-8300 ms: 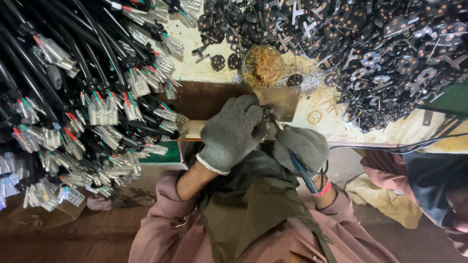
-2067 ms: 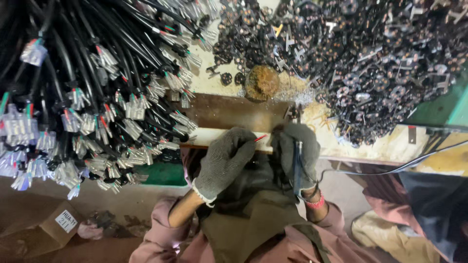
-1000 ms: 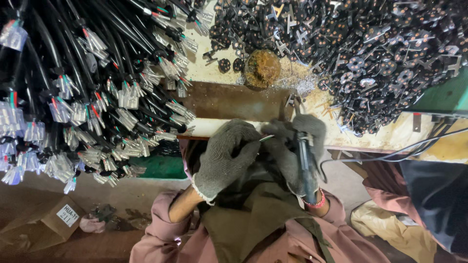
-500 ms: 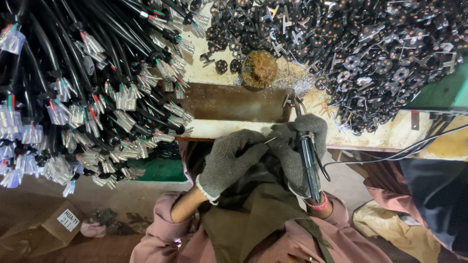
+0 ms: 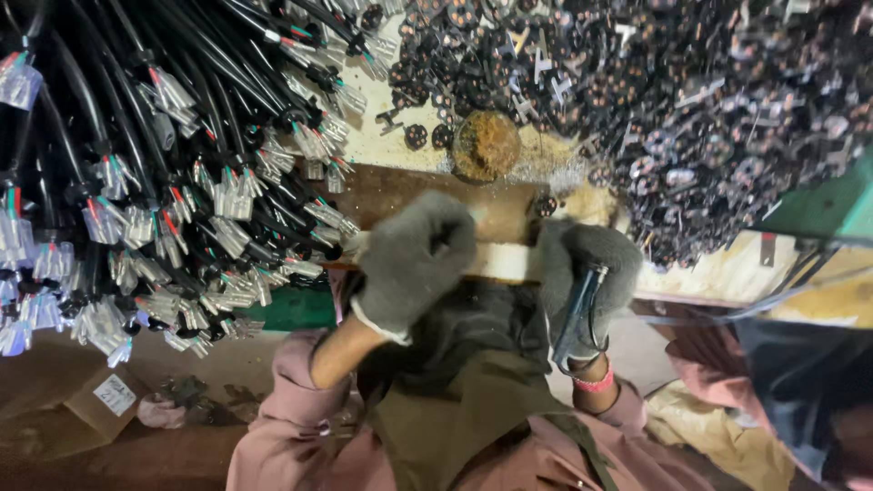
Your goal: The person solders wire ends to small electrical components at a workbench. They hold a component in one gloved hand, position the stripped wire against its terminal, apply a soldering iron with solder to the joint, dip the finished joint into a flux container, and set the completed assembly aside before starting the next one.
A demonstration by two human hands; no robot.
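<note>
While blurred by motion, left hand (image 5: 414, 264) in a grey knit glove, fingers curled in over the near edge of the wooden bench (image 5: 427, 195); whatever sits inside the curl hidden by the glove, so grip impossible to tell. Right hand (image 5: 587, 273), gloved the same, wrapped tight around a dark tool with blue-black handles (image 5: 577, 309), handles pointing back toward the wrist, working end buried under the fingers and out of sight. Pink band (image 5: 596, 382) at that wrist. Between the two hands, a pale strip (image 5: 500, 262) along the bench edge, its ends covered by both gloves.

Left of the hands, a heavy bundle of black cables (image 5: 155, 155) with clear-sleeved, coloured wire ends, cut off at the top and left borders. Beyond the bench, a round rusty-brown lump (image 5: 486, 145), kind unclear. Right and above, a heap of small dark metal parts (image 5: 691, 109), too tangled and small to separate, running off the top edge. Green surface (image 5: 832, 205) clipped at the right border. Low left, a small cardboard box (image 5: 100, 400) on the floor, partly in shadow. Lower frame filled by pink sleeves and an olive apron (image 5: 455, 427), hiding the lap.
</note>
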